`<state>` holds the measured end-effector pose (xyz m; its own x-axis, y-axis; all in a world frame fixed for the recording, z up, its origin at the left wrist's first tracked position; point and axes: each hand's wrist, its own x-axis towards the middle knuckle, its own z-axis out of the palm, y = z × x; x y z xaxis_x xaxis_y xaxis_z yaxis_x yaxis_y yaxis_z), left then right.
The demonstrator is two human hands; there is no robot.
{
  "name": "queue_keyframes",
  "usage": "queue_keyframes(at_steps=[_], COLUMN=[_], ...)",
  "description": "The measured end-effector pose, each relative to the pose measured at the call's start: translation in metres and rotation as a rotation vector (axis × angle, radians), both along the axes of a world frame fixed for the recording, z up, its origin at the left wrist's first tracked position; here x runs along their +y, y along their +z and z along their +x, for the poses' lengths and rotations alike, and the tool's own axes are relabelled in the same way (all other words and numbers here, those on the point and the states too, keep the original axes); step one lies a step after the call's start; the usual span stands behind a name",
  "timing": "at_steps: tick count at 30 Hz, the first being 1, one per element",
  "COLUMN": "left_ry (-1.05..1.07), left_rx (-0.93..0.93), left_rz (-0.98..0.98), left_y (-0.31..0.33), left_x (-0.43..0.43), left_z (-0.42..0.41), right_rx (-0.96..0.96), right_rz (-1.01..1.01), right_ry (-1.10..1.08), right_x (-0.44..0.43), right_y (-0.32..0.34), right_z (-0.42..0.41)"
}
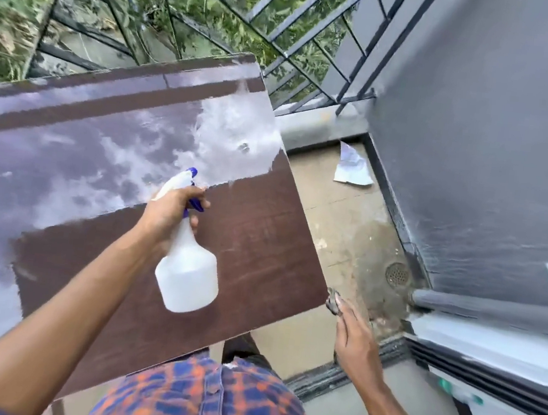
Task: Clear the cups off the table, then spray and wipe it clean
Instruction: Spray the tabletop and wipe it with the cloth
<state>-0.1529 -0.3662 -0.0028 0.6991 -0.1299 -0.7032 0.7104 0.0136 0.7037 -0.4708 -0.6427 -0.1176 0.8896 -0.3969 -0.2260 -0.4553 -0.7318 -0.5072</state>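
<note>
The left hand (175, 210) grips the neck of the bottle (187, 274) above the table (261, 240), while the right hand (354, 341), beside the table's corner, hangs loosely spread; the bottle looks light, stiff plastic, best held at the neck.

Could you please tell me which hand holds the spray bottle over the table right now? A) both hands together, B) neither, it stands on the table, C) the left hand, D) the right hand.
C: the left hand is wrapped around the neck of the spray bottle above the table, while the right hand is off to the side, away from the bottle.
</note>
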Motion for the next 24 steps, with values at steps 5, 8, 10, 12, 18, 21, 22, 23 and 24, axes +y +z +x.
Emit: queue_keyframes(at_steps=[5, 8, 10, 12, 18, 21, 22, 23, 24], left_ry=[0.011, 0.025, 0.035, 0.055, 0.150, 0.213, 0.224, 0.235, 0.245], left_rx=[0.013, 0.007, -0.002, -0.012, -0.036, -0.034, -0.036, -0.035, -0.031], left_rz=[-0.006, -0.007, 0.003, 0.014, 0.020, -0.009, -0.011, -0.008, -0.004], left_y=[0.001, -0.001, -0.003, -0.005, 0.002, -0.001, -0.003, -0.004, -0.006], left_x=[-0.005, -0.003, -0.001, 0.004, 0.016, 0.025, 0.028, 0.032, 0.035], left_z=[-0.009, -0.012, -0.012, -0.010, 0.001, 0.008, 0.011, 0.015, 0.019], right_rx=[-0.182, -0.340, -0.415, -0.441, -0.303, -0.176, -0.152, -0.147, -0.151], right_rz=[0.062, 0.065, 0.079, 0.076, 0.051, -0.097, -0.151, -0.185, -0.201], right_ry=[-0.095, -0.028, 0.047, 0.124, 0.287, 0.327, 0.330, 0.325, 0.315], right_x=[-0.022, -0.021, -0.016, -0.008, 0.027, 0.047, 0.051, 0.054, 0.055], right_y=[0.016, 0.028, 0.033, 0.035, 0.021, 0.000, -0.006, -0.010, -0.011], right_z=[0.076, 0.161, 0.220, 0.276, 0.376, 0.364, 0.360, 0.356, 0.356])
